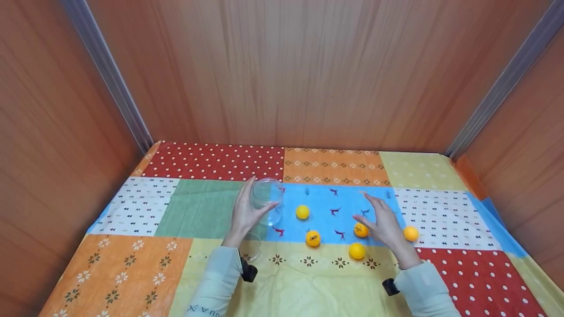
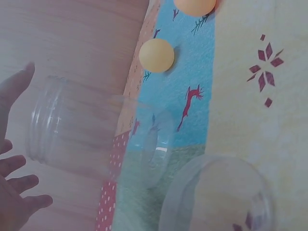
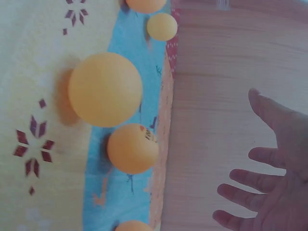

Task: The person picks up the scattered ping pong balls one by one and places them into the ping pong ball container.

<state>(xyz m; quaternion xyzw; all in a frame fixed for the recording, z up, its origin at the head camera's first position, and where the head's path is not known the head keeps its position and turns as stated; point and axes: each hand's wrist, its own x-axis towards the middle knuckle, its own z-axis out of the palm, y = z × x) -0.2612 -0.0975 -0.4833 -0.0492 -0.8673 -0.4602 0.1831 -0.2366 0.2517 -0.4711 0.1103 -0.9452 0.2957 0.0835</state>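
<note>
A clear plastic jar (image 1: 267, 198) stands upright left of the balls. My left hand (image 1: 247, 210) is beside its mouth, thumb and fingers spread; in the left wrist view a gap shows between the fingers and the jar (image 2: 91, 130). Below the left wrist lies a clear round lid (image 1: 253, 253), partly covered by the arm. Several orange-yellow table tennis balls are spread on the cloth, among them one near the jar (image 1: 302, 212) and one with black print (image 1: 313, 238). Over the right-hand balls hovers my right hand (image 1: 384, 222), fingers apart and holding nothing; one ball (image 1: 361, 229) is partly behind it.
A patchwork-patterned cloth (image 1: 211, 207) covers the table. Wood-grain panels (image 1: 282, 79) enclose the back and both sides, joined by metal corner posts (image 1: 112, 79). The outermost ball (image 1: 411, 234) lies right of my right wrist.
</note>
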